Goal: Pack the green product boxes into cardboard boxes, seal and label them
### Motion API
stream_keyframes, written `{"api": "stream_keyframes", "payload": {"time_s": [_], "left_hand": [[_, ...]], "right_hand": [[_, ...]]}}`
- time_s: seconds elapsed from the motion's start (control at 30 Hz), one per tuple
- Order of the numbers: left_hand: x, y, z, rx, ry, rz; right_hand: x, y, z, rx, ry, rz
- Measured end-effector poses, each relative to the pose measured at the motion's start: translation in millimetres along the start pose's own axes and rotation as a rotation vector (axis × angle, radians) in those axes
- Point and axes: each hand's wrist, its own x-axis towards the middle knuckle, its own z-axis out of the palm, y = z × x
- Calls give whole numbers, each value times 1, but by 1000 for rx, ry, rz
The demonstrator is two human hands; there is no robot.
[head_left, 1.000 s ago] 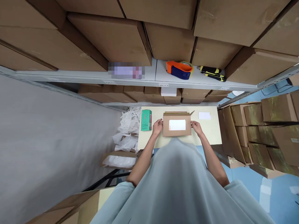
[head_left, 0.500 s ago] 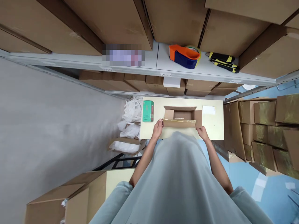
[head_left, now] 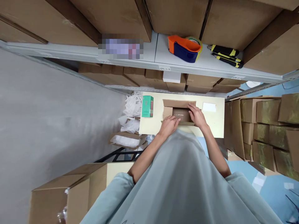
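A small cardboard box (head_left: 179, 103) stands with its top open on the pale yellow tabletop (head_left: 217, 127). My left hand (head_left: 168, 126) lies over its near left edge, fingers stretched out over the near flap toward the opening. At the right end, my right hand (head_left: 197, 116) has its fingers apart, touching the far flap and the right side near the corner. Part of the near flap and the right flap is hidden by my hands. A green printed box (head_left: 147, 106) stands to the left, and a white paper slip (head_left: 209, 107) lies to the right.
Above the table, a shelf (head_left: 149, 62) carries large cartons, an orange and blue tape dispenser (head_left: 185, 49) and several black and yellow cutters (head_left: 225, 55). White packing material (head_left: 133, 107) is heaped at the left. Taped cartons (head_left: 267, 112) are stacked at the right.
Both hands have moved from the box's outer lower corners up onto its opening, the right one reaching the far flap. The far flap now leans further back. The view has tilted slightly.
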Motion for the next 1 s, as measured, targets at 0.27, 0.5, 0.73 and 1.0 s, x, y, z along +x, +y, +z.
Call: {"api": "stream_keyframes", "payload": {"time_s": [0.27, 0.5, 0.73, 1.0], "left_hand": [[-33, -15, 30, 117, 24, -116], [-39, -13, 21, 216, 66, -240], [-37, -52, 9, 198, 87, -308], [-20, -84, 30, 73, 7, -311]], "right_hand": [[13, 31, 25, -93, -41, 19], [6, 32, 33, -106, -26, 24], [-43, 18, 30, -160, 102, 95], [-63, 42, 66, -112, 76, 211]]}}
